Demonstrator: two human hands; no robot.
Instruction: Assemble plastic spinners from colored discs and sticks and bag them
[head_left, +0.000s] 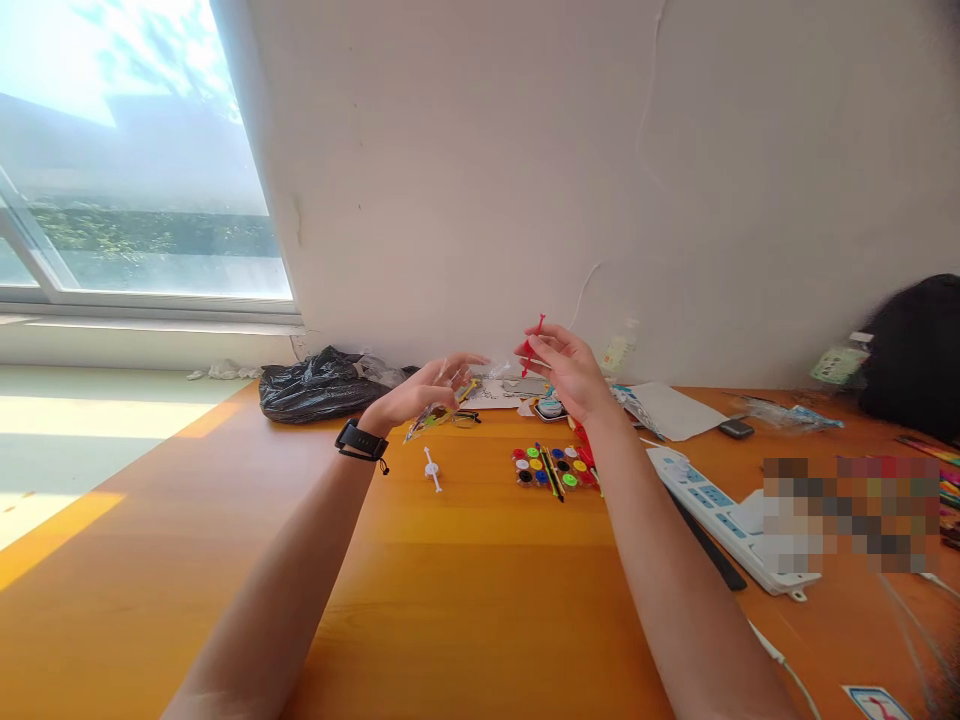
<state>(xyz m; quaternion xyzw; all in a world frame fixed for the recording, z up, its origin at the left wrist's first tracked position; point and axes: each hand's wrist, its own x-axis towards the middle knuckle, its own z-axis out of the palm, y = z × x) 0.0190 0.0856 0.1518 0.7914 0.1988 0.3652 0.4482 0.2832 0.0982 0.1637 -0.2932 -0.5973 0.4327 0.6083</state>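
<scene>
My right hand (571, 372) is raised above the far part of the table. Its thumb and fingers pinch a thin red plastic stick (541, 322) with a wider middle, tilted nearly upright. To its left, my left hand (420, 392), with a black watch on the wrist, has its fingers curved round a crinkled clear plastic bag (429, 422). Green and yellow pieces show in the bag; the exact grip is partly hidden. Below lies a white plastic stick (433, 470) with a round middle, of similar shape to the red one.
Small paint pots (523, 466) in several colours lie near my right forearm, with thin brushes (553, 474) across them. A black plastic bag (315, 385) sits at the back left. At right are a white power strip (720, 510), white paper (679, 408) and a black bag (915, 350).
</scene>
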